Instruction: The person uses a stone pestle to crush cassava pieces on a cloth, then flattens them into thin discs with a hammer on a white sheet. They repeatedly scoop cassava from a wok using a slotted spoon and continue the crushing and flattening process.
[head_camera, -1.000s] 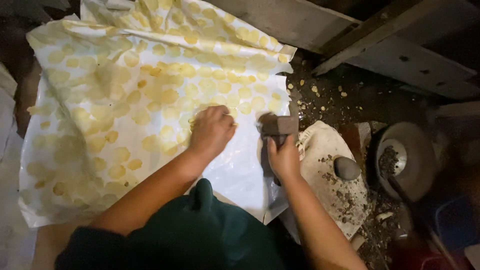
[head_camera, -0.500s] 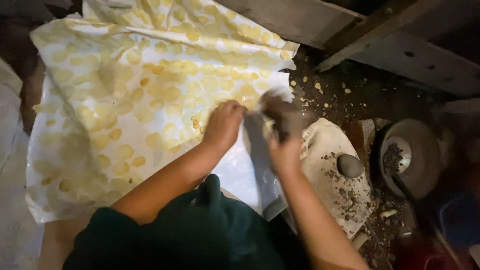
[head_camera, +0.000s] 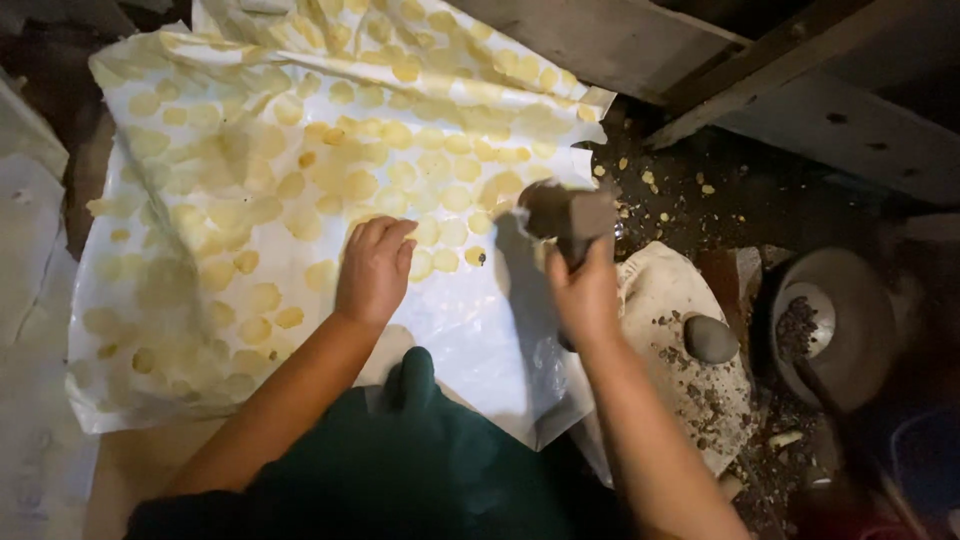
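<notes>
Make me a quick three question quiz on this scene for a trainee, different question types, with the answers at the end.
1. True or false: the left hand lies flat on the spotted plastic sheet.
2. What does the right hand hold? A) a mallet-like tool, B) a spoon, C) a brush.
3. Fill in: the grey stone rests on a pale slab to the ___ of the right hand.

Key
1. True.
2. A, the mallet-like tool, raised over the sheet's edge.
3. Right.
</notes>
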